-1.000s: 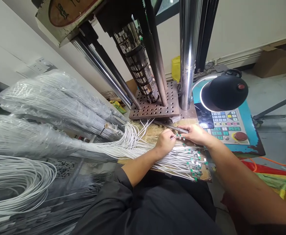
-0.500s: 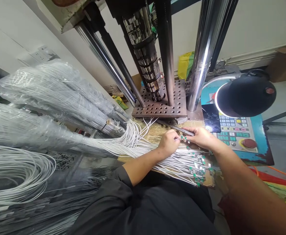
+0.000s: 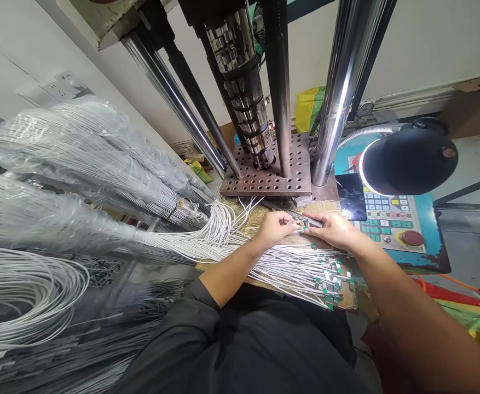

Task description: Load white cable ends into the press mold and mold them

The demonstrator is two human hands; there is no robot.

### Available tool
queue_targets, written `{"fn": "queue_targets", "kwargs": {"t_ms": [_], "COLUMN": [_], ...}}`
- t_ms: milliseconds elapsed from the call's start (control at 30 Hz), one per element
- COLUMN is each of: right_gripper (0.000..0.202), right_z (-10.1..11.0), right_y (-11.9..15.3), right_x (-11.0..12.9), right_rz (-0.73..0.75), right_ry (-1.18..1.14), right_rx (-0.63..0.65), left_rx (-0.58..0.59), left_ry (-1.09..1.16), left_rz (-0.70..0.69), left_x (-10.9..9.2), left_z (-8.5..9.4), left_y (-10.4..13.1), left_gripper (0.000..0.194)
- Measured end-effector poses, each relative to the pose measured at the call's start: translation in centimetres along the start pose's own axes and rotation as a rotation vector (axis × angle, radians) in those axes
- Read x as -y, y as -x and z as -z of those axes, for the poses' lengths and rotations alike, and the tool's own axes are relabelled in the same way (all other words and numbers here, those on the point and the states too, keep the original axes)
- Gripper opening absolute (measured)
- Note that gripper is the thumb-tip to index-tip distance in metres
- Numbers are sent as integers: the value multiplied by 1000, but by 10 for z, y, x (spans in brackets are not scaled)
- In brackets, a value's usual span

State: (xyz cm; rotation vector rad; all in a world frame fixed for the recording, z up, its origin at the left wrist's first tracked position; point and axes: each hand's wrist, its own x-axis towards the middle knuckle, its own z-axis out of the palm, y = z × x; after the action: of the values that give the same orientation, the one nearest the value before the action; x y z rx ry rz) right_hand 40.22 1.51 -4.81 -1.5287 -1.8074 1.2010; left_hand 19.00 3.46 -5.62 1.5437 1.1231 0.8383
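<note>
My left hand (image 3: 275, 229) is closed in a pinch on a thin white cable near its end. Facing it, my right hand (image 3: 333, 230) has its thumb against the small green-and-white cable ends (image 3: 304, 227), its fingers curled behind them. A narrow grey metal bar (image 3: 314, 222) lies along the right fingers; whether they grip it cannot be told. Below both hands a thick bunch of white cables (image 3: 281, 268) lies over the cardboard-topped work surface (image 3: 258, 220), with small green-and-metal ends (image 3: 332, 282) at the right.
Just beyond my hands stands a press with a perforated steel plate (image 3: 264, 186) and upright columns (image 3: 334, 109). A black lamp (image 3: 410, 156) overhangs a keypad panel (image 3: 387, 219) at right. Plastic-wrapped cable bundles (image 3: 67, 158) and a coil of cable (image 3: 71, 295) fill the left.
My left hand has shifted slightly left and up, its fingers now more raised at the cable ends. My right hand stays nearly in place. The whole view has shifted a little.
</note>
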Motion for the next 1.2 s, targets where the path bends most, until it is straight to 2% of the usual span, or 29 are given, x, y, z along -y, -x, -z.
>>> {"fn": "queue_targets", "kwargs": {"t_ms": [67,133,200,300,433,533,633,800,933,1200], "right_gripper": [55,56,60,63,62,61,61,60,59,65], "right_z": [-1,-1,-2,-3,-4,-4,-5,-5,-6,-7], "right_y": [-1,-2,-1,1,4,4,2,1,2,3], "right_x": [-2,-3,-3,1,6,6,4,1,-1,-2], "right_rz": [13,26,28,10,-3,-28,-47,-16,-4,-58], "right_ry": [28,45,58,86,143,162,168,172,136,67], "right_rx": [1,7,1,-21,-45,-52,-59,-64,-66,-35], "left_rx": [4,42,86,69,93,128,109,129,127,163], "left_ry": [31,-13,-134,-396,-621,-673,-689,-650,-715,-735], "left_rz": [44,29,-28,-92,-106,-87,-85,-101,-142,-118], "left_x": [-1,-2,-4,-6,-8,-7,-3,-1,-3,4], "left_z": [5,8,9,11,17,23,27,31,33,36], "left_y": [-2,-3,-3,-1,2,3,4,11,16,9], "left_gripper": [22,24,24,25,24,24,26,23,22,21]}}
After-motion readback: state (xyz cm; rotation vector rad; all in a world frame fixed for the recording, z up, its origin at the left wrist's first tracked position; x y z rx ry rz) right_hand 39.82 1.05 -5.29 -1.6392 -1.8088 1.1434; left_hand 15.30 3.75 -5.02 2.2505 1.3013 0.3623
